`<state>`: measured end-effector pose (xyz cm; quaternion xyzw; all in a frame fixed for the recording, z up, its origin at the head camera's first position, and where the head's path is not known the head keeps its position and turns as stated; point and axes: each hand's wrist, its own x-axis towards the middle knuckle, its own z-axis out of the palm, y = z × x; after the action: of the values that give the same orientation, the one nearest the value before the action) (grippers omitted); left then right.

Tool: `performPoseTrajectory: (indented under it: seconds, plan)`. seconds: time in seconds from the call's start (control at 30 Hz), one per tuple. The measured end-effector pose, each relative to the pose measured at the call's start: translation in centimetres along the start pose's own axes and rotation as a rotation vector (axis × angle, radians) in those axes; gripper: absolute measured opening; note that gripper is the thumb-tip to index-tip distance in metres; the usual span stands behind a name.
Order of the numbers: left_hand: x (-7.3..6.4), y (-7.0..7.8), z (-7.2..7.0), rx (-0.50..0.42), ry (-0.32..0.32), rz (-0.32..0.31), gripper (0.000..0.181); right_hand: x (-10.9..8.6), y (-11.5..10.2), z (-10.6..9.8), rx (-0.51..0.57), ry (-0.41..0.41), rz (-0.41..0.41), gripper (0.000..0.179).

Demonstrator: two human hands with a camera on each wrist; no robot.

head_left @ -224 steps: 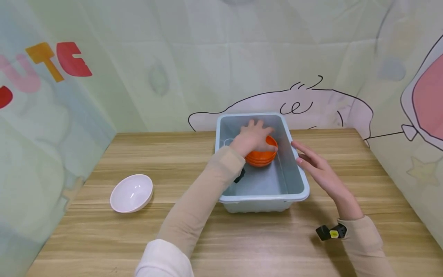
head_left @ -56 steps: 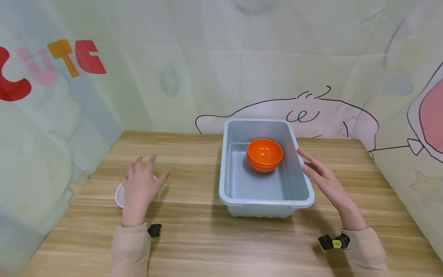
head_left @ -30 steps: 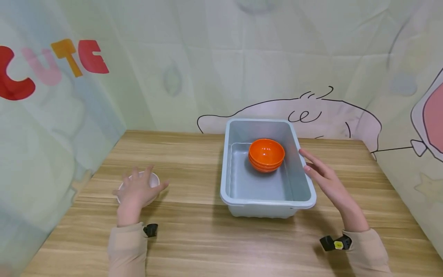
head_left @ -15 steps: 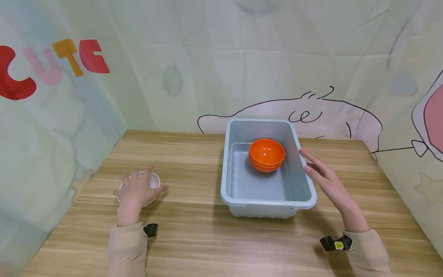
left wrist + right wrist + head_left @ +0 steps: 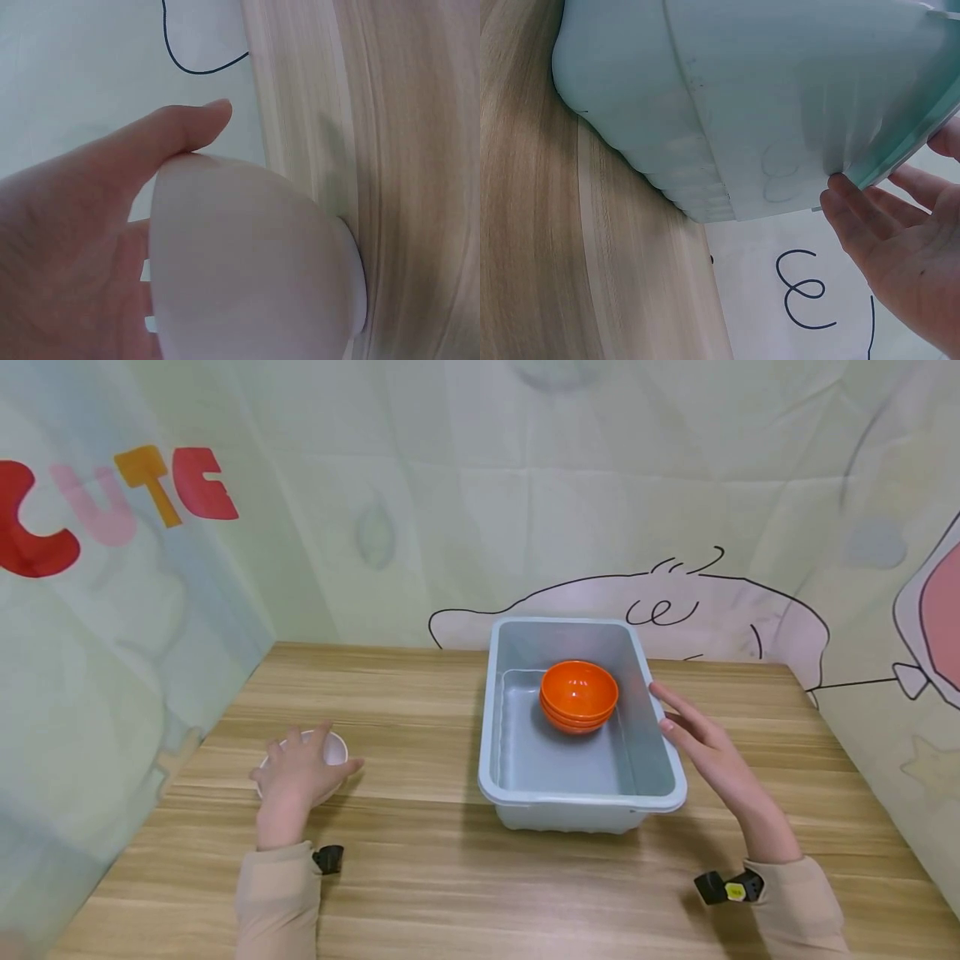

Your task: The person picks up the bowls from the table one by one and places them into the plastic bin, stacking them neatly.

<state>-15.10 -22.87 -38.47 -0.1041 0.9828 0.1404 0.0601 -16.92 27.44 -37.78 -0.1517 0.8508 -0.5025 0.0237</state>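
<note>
Over a small white bowl [image 5: 335, 752] at the left of the table, my left hand [image 5: 296, 768] spans the mouth with spread fingers. The left wrist view shows the thumb [image 5: 202, 124] hooked on the rim of the bowl [image 5: 240, 262], whose foot is down at the table; the far fingertips are partly hidden. A light blue-grey plastic bin [image 5: 581, 800] stands in the middle, holding a stack of orange bowls [image 5: 579, 693]. My right hand [image 5: 708, 747] rests straight fingers against the bin's right rim. In the right wrist view, its fingertips [image 5: 847, 187] touch just under that rim.
The wooden table [image 5: 420, 877] reaches back to a printed cloth backdrop [image 5: 360, 468]. A stretch of tabletop lies between the white bowl and the bin. Each wrist bears a small black camera [image 5: 729, 887].
My left hand has left the orange bowls in the bin and come down over the white bowl. In the last second it barely moves, its fingers drawing in slightly. My right hand stays at the bin.
</note>
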Motion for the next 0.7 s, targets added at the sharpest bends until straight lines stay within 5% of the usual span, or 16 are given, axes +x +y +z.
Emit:
performPoseTrajectory:
  seconds: [0.7]
  plan:
    - [0.7,1.7,0.5,-0.017,0.067,0.034,0.083,0.2,0.3,0.0,0.013,0.006,-0.006,0.05]
